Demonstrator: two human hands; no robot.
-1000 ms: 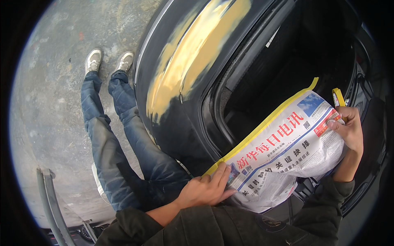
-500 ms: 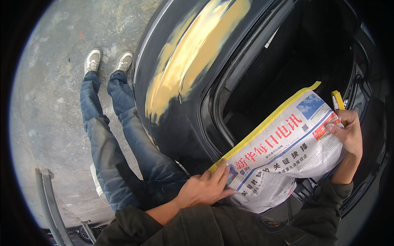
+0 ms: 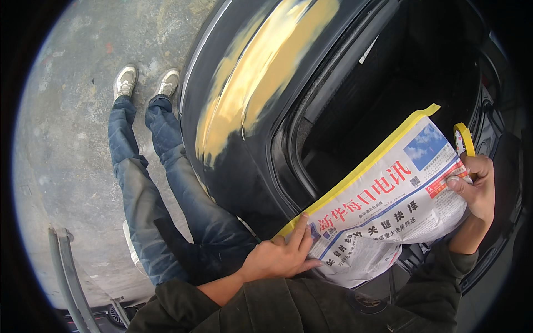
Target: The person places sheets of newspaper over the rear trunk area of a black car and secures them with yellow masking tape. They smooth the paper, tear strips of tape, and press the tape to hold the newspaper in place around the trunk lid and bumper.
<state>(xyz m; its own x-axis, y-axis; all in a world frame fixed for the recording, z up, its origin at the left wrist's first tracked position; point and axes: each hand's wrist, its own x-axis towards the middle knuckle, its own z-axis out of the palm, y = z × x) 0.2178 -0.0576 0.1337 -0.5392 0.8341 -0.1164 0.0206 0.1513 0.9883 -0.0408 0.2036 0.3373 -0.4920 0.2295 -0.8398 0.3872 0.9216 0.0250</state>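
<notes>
A printed newspaper sheet is stretched between my two hands over the edge of an open car trunk. Yellow masking tape runs along its upper edge, with a loose end sticking out past the far corner. My left hand pinches the sheet's left end, fingers on the taped edge and thumb lower down. At the right end my right hand grips the paper with the thumb on top. A yellow tape roll stands out above that hand's fingers, which are partly hidden behind the paper.
Dark bodywork with tan filler patches curves along the trunk opening. To the left, a person's legs in jeans and light shoes rest on the concrete floor. Grey metal bars stand at lower left.
My right hand has shifted slightly right and up, drawing the newspaper's right end flatter. The tape roll has turned in that hand. My left index finger has straightened along the taped edge.
</notes>
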